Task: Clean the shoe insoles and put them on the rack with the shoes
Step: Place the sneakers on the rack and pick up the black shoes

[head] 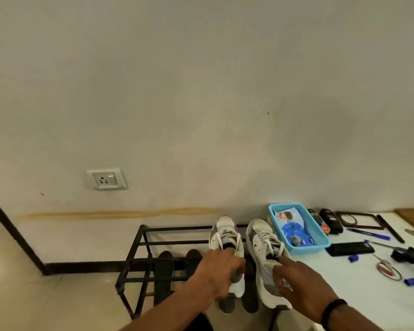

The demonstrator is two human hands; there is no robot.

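Shoes, a grey and white pair, sit toes toward the wall on the top bars of a black metal rack point(141, 243). The left hand point(216, 274) grips the heel of the left shoe point(226, 237), fingers curled round it. The right hand point(301, 285) rests on the right shoe point(264, 249), its fingers spread and straight, gripping nothing. Dark insoles point(164, 273) lie on a lower level of the rack. Just beside the rack, a white table point(344, 295) carries a blue basket point(320, 237) with a printed packet inside, a black remote point(350, 248) and a blue pen point(368, 234). Labels there are too blurred to read. A wall socket point(106, 179) is set above the rack.
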